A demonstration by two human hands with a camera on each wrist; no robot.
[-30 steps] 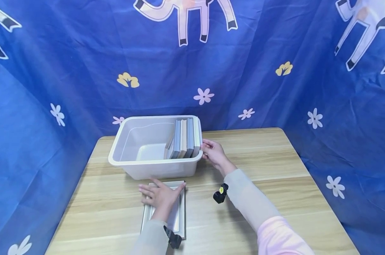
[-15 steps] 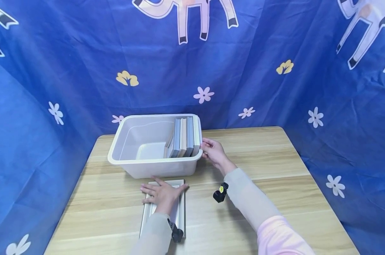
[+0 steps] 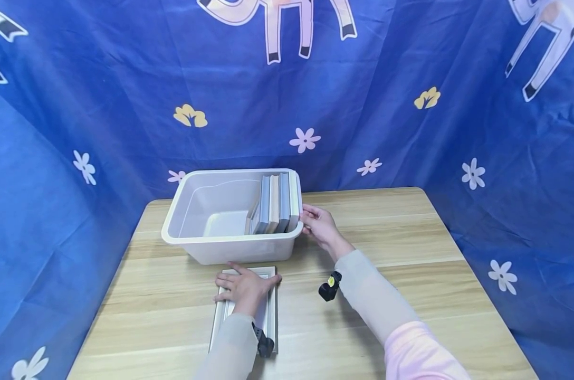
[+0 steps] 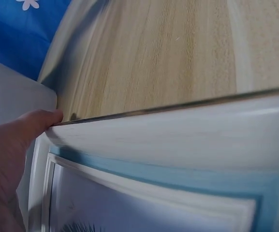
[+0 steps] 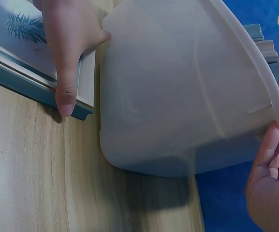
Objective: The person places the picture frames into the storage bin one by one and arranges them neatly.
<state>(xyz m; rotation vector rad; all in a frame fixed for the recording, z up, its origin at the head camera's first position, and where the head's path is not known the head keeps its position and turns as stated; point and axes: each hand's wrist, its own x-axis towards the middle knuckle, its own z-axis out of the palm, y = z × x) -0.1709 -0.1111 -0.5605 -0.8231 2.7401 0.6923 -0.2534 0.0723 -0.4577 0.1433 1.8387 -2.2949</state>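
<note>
A picture frame (image 3: 271, 316) with a white-and-blue border lies flat on the table in front of a white plastic tub (image 3: 239, 248). My left hand (image 3: 246, 289) spans its far part, thumb at the right edge and fingers at the left edge. In the left wrist view the thumb (image 4: 37, 121) meets the frame's border (image 4: 178, 140). My right hand (image 3: 321, 228) pinches the tub's rim at the right side; the right wrist view shows thumb and fingers on the rim (image 5: 274, 96). Several frames (image 3: 274, 206) stand on edge inside the tub, packed at its right end.
The wooden table (image 3: 386, 232) holds the tub near its back edge. A blue patterned cloth (image 3: 344, 95) hangs behind and on both sides. A black wrist camera (image 3: 328, 287) sits on the right wrist, and another (image 3: 264, 345) on the left.
My left hand has shifted slightly right and settled across the picture frame. My right hand keeps its hold on the tub's rim, and the tub stays in place.
</note>
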